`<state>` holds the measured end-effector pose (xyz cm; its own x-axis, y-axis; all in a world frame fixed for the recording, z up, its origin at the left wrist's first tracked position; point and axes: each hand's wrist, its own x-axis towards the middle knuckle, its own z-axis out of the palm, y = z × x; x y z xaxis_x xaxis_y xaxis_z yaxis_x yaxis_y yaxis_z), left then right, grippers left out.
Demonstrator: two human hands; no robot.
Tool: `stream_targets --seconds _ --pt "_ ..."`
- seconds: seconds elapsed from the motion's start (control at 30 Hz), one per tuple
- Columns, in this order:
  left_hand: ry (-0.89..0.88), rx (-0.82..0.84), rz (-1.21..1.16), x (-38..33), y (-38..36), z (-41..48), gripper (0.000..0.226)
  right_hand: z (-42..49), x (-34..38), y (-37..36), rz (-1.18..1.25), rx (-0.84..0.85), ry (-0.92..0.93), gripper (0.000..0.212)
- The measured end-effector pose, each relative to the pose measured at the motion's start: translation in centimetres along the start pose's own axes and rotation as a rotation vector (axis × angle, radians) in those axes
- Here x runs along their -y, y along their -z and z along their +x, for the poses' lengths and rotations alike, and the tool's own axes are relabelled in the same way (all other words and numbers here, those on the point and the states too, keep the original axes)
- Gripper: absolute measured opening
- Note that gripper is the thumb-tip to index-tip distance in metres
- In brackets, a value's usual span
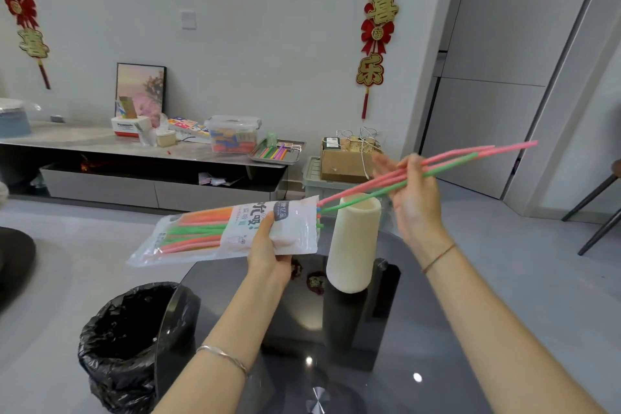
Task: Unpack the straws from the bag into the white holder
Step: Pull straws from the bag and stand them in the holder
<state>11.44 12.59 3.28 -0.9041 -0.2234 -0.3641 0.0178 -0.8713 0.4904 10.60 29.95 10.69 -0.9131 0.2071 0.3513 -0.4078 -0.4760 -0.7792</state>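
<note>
Three straws (pixel 437 166), two pink and one green, are pinched in the right hand (pixel 415 202), fingers closed around their middle. Their long axis runs diagonally, lower ends at the bag's mouth on the left and free tips pointing up and off to the far right. They pass just over the rim of the white holder (pixel 353 242), which stands upright on the dark glass table (pixel 437 329).

Left hand (pixel 268 250) is gripping the bag (pixel 232 232) from underneath, thumb over the front. The bag lies pretty much horizontal in the air, open end facing right toward the holder, sealed end tilted a bit down to the left. More orange, green and pink straws are inside it, lined up lengthwise. A black-lined bin (pixel 131 343) sits near left on the floor.
</note>
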Motion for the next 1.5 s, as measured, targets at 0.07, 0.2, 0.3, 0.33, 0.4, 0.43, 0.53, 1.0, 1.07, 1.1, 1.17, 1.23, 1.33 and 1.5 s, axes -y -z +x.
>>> stream_targets --seconds 0.07,0.2,0.3,0.33,0.4,0.43,0.53,1.0,1.07,1.1,1.17,1.23,1.33,1.5 --pt "-0.026 0.006 0.015 -0.4 -0.5 0.8 0.056 1.8 2.3 -0.4 0.033 0.033 -0.023 0.033" --pt "-0.041 -0.001 0.006 -0.4 -0.5 2.0 0.058 4.6 5.7 -1.1 -0.074 0.034 0.009 0.032" --pt "-0.04 -0.007 0.001 0.0 -0.5 2.6 0.057 5.9 6.7 -1.3 -0.231 0.009 0.049 0.031" --pt "-0.04 -0.008 -0.002 0.1 -0.5 2.8 0.057 6.2 6.7 -1.2 -0.274 -0.002 0.055 0.031" --pt "-0.033 -0.003 -0.012 0.2 -0.7 3.0 0.056 6.8 6.3 -1.0 -0.331 -0.016 0.052 0.032" --pt "-0.031 0.001 -0.013 0.3 -0.7 3.2 0.056 7.0 5.9 -0.9 -0.35 -0.018 0.042 0.032" --pt "-0.028 0.027 0.0 0.5 -0.8 3.6 0.051 7.3 3.8 -0.4 -0.421 -0.027 -0.009 0.028" --pt "-0.022 0.028 0.057 1.3 -0.1 4.2 0.04 7.3 -6.0 3.3 -0.813 0.119 -0.347 0.026" --pt "-0.026 0.038 0.072 1.4 -0.3 4.0 0.04 7.2 -5.9 3.6 -0.787 0.118 -0.358 0.02" --pt "-0.028 0.04 0.074 1.4 -0.3 3.8 0.039 7.0 -5.7 3.7 -0.779 0.123 -0.365 0.017" --pt "-0.029 0.044 0.066 1.4 -0.3 3.6 0.039 6.5 -5.1 3.4 -0.757 0.106 -0.349 0.024" --pt "-0.036 0.045 0.053 1.2 -0.3 3.4 0.041 5.8 -4.2 3.2 -0.7 -0.017 -0.222 0.044" --pt "-0.051 0.059 0.039 0.9 -0.3 3.1 0.043 3.3 -2.7 2.5 -0.647 -0.12 0.176 0.044" --pt "-0.035 0.099 0.032 0.9 -0.6 1.8 0.04 -1.8 -4.4 0.6 -0.632 0.012 0.34 0.021"
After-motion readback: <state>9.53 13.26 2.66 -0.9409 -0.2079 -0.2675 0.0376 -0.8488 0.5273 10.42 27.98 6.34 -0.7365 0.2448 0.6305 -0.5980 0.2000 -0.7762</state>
